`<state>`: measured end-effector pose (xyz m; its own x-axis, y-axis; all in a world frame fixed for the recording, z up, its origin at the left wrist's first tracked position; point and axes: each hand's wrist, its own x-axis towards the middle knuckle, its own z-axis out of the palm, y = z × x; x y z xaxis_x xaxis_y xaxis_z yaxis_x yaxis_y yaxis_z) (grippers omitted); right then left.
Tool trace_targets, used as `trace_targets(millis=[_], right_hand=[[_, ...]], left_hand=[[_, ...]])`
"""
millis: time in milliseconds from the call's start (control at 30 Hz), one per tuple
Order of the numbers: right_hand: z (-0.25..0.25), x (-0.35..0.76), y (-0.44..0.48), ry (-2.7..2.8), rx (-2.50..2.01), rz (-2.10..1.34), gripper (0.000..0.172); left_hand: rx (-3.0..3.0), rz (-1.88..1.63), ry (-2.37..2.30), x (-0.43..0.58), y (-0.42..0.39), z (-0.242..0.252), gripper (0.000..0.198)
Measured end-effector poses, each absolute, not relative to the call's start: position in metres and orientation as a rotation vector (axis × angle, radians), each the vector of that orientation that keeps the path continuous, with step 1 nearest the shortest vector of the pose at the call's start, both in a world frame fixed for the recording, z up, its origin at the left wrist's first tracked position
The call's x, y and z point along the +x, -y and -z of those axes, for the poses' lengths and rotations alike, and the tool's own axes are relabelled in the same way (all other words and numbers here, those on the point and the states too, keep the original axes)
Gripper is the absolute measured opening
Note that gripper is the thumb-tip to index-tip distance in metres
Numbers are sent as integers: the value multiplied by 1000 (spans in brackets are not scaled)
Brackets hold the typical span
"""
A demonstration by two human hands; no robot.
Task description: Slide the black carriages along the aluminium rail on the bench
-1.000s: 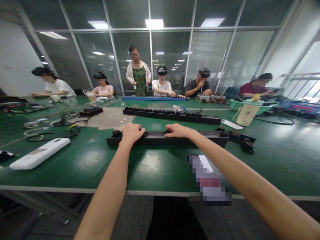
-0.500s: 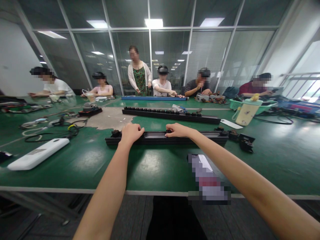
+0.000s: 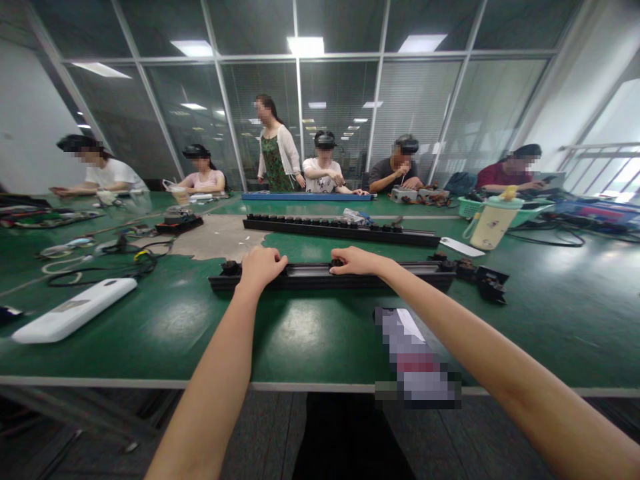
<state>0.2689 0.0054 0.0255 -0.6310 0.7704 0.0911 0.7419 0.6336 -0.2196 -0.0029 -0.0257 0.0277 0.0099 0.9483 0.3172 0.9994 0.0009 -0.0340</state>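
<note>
A: Principal item?
B: Rail (image 3: 310, 283), black, long, one. Lies lengthwise on the desk (image 3: 305, 333), channel upward, beneath both hands.
A: Handling?
B: Judged stiff, smooth, of moderate weight, perhaps slick along the walls. Best lifted by both side walls, towards the ends.
A: Fitted part?
B: Block (image 3: 337, 263), black, small, one. At the channel, about mid-rail. Judged light and hard, edges possibly brittle; best pinched by opposite sides.
A: Right hand (image 3: 359, 260)?
B: Thumb and fingers pinched about the block, which sits at the fingertips, partly covered.
A: Left hand (image 3: 261, 265)?
B: Fingers curled over the rail, nearer its left end, touching it. Whether they grasp the rail or something beneath: cannot tell. Block well apart, to their right.
A: Adjacent stock?
B: End piece (image 3: 231, 267), on the rail, just left of the left hand. Loose parts (image 3: 493, 285), beside the right end. Second rail (image 3: 325, 230), farther back, bearing a row of black pieces.
</note>
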Motion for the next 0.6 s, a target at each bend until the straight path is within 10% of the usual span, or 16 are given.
trace_targets(millis=[600], right_hand=[[-23,272,-9,2669,-1235,-225,24]], left_hand=[[-2047,317,2028,-5,23,-26,47]])
